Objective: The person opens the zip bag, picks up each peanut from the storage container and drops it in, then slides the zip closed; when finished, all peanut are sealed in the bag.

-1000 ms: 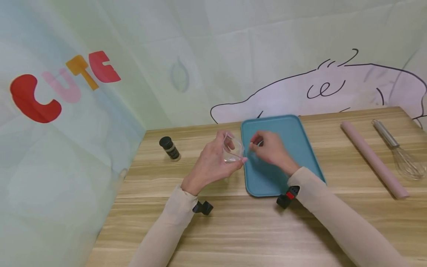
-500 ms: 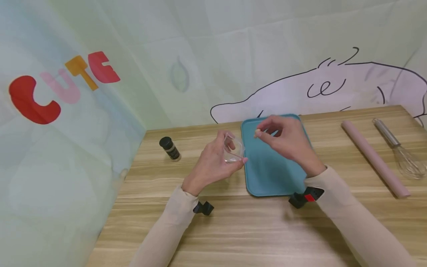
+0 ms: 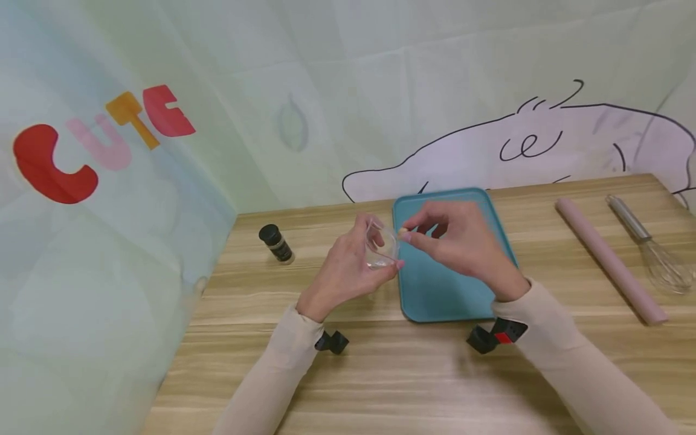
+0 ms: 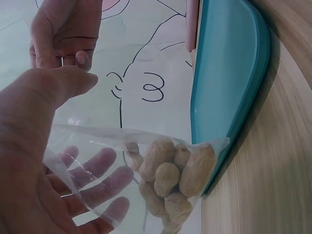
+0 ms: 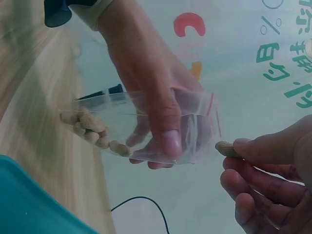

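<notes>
My left hand grips a clear zip bag and keeps its mouth spread, facing right. Unshelled peanuts are bunched at the bottom of the bag, several of them in a cluster. A single peanut is pinched between thumb and forefinger of my right hand, just outside the bag's mouth. In the right wrist view a small gap separates that peanut from the bag's edge. Under the right hand lies a blue tray; the hand and forearm cover part of it.
A small black-capped seasoning bottle stands at the left on the wooden table. To the right lie a pink rolling pin and a wire whisk. A printed cloth backdrop rises behind the table.
My right hand first drew back to the right over the tray, then came left with the peanut to the bag's mouth. The left hand and bag have hardly moved.
</notes>
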{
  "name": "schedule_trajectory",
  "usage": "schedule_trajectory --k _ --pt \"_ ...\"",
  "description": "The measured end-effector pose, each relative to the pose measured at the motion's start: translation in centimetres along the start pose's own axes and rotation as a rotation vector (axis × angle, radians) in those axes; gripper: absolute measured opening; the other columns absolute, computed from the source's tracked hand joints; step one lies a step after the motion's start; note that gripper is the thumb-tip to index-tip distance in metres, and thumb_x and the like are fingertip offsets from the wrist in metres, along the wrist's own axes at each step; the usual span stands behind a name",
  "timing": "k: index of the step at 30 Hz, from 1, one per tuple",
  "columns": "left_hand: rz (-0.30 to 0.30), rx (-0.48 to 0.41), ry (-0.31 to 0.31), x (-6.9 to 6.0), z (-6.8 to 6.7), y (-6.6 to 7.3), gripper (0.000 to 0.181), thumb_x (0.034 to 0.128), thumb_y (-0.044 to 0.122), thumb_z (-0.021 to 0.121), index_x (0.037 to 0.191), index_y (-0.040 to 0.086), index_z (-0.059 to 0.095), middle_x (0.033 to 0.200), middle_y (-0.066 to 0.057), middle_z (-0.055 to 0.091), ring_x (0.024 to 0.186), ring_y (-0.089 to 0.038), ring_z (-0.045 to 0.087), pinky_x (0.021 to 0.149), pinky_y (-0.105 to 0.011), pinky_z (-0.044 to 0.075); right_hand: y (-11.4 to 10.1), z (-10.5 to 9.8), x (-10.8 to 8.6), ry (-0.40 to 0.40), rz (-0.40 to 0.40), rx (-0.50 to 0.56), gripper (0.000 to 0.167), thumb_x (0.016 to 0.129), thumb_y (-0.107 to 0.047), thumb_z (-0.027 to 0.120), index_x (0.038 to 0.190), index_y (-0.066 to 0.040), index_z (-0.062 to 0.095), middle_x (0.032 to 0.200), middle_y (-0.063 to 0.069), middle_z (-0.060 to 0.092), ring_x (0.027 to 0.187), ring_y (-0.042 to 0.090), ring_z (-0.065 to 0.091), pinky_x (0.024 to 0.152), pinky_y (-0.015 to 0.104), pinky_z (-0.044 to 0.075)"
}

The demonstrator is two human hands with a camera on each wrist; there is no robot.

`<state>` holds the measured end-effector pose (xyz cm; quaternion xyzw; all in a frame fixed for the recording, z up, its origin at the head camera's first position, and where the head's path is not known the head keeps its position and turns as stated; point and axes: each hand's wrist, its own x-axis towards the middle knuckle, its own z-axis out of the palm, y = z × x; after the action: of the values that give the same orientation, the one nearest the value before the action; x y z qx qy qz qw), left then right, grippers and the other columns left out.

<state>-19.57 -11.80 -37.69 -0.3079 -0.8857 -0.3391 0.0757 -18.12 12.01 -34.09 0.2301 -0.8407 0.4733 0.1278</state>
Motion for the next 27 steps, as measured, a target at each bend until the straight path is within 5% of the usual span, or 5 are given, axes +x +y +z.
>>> schedule_trajectory --k 10,27 --pt "0.002 0.0 -0.016 -0.09 -0.05 0.04 0.066 0.089 0.032 0.086 0.135 0.011 0.044 0.106 -0.003 0.065 0.093 -0.014 0.062 0.077 -0.032 0.054 0.03 0.93 0.08 -0.084 -0.003 0.014 0.009 0.096 -0.016 0.081 0.104 -0.018 0.082 0.093 -0.004 0.081 0.085 0.012 0.07 0.074 0.027 0.058" --pt "0.011 0.018 0.009 -0.11 0.01 0.06 0.066 0.0886 0.033 0.087 0.134 0.011 0.044 0.104 -0.004 0.066 0.091 -0.015 0.062 0.076 -0.032 0.053 0.03 0.3 0.17 -0.117 -0.03 -0.012 0.006 0.098 -0.015 0.078 0.103 -0.017 0.081 0.094 -0.003 0.081 0.085 0.013 0.071 0.073 0.028 0.058"
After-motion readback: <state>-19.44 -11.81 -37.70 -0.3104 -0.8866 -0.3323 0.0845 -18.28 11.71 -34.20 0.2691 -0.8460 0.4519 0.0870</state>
